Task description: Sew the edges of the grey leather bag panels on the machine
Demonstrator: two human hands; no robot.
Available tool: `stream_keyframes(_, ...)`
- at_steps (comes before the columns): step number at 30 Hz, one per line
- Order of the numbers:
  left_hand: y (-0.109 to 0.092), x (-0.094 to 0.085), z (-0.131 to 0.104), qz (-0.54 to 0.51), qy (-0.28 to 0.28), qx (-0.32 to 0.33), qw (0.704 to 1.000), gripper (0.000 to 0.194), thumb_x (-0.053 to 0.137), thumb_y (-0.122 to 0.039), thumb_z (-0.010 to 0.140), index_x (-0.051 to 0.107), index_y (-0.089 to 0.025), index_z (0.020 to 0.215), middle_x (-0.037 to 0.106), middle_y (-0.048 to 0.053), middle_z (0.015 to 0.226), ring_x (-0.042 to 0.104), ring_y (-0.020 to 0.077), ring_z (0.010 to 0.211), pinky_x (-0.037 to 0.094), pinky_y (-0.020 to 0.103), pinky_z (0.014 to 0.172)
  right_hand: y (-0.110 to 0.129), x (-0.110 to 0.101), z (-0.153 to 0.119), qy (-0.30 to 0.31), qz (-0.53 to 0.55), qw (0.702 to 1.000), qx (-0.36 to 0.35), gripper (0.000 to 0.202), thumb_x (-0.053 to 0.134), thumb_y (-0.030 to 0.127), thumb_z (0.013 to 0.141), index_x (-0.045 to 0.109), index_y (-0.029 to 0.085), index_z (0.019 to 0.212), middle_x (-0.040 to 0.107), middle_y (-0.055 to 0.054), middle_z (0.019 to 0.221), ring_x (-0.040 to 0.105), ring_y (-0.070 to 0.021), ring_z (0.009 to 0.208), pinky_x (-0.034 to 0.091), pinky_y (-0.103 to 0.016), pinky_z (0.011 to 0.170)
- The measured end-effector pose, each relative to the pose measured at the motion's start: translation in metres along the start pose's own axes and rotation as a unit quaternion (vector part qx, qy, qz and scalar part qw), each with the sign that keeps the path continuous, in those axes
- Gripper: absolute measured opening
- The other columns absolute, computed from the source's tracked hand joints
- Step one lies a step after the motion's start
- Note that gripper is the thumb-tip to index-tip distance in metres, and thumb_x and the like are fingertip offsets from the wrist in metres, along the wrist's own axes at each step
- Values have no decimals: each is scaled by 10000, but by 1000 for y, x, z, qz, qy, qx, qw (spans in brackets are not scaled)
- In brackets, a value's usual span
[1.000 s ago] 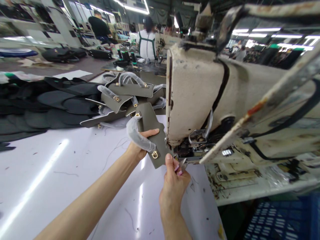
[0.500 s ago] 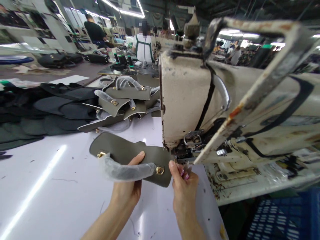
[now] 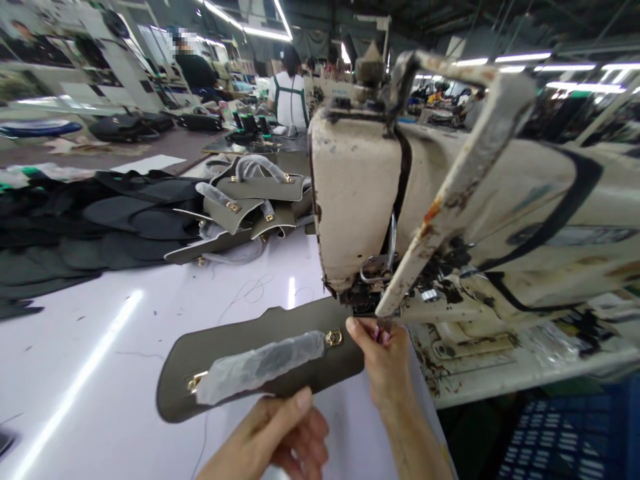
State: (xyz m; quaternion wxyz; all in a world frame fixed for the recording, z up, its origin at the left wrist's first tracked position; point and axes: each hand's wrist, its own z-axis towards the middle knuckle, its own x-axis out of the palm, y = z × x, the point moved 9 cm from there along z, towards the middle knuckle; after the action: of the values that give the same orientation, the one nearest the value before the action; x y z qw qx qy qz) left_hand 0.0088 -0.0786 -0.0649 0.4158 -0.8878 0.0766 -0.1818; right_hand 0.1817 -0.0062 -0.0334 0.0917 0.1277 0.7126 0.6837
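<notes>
The panel (image 3: 260,333), which is olive-grey, is in front of the person, over the white table (image 3: 115,400) and just beside the machine (image 3: 355,193). Its right end is at the machine's lower front part, and its left end is rounded. Whether the panel rests flat on the table or is slightly raised, one cannot tell.

The right hand (image 3: 387,363) is closed on the right end of the panel, with the thumb lying on the upper side. Inside the same hand there is also a small pink object (image 3: 381,333), mostly hidden by the fingers. The left hand (image 3: 273,430) is open, with the fingers loosely bent, and holds nothing that can be seen. Its thumb is very near the lower edge of the panel; whether it touches is not clear.

Along the panel runs a handle (image 3: 263,367), covered by whitish wrap, with a gold buckle (image 3: 334,338) at its right end and another at its left end. The bar (image 3: 453,187) of the machine comes down obliquely, close above the right hand.

Behind the panel lies a pile (image 3: 270,190) of similar pieces with wrapped handles. To the left of this pile are many black pieces (image 3: 140,213).
</notes>
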Motion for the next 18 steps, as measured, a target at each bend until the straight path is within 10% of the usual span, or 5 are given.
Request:
stream_keyframes(3,-19,-20,-18,248,-46,105,962,436,539,-553,898,728,-160,875,728,98,795,693,217,731,569,279,657,-1,0,-1,-3,7,1000,-3,265,696,321,826,667,130,644,346,46,586,279,-95,592,255,-255,572)
stream_keyframes(6,-70,-33,-36,445,-262,307,800,412,608,-475,875,648,-255,1221,669,92,1237,619,309,1148,545,432,948,-1,0,-3,-10,4,1000,10,287,704,331,815,656,127,619,357,45,575,288,-93,586,250,-254,564)
stream_keyframes(10,-102,5,-23,590,-287,430,620,623,578,-402,913,395,-224,1481,334,93,1585,310,301,1457,337,519,1176,-1,1,-2,-9,36,999,25,283,726,332,784,649,127,605,450,25,586,369,-105,607,304,-251,582)
stream_keyframes(18,-123,34,4,657,-187,446,578,508,501,-432,966,480,-197,1416,501,46,1485,423,204,1396,402,398,1158,-8,-2,-3,13,62,996,60,286,751,350,774,658,132,614,427,36,573,337,-92,587,308,-235,554)
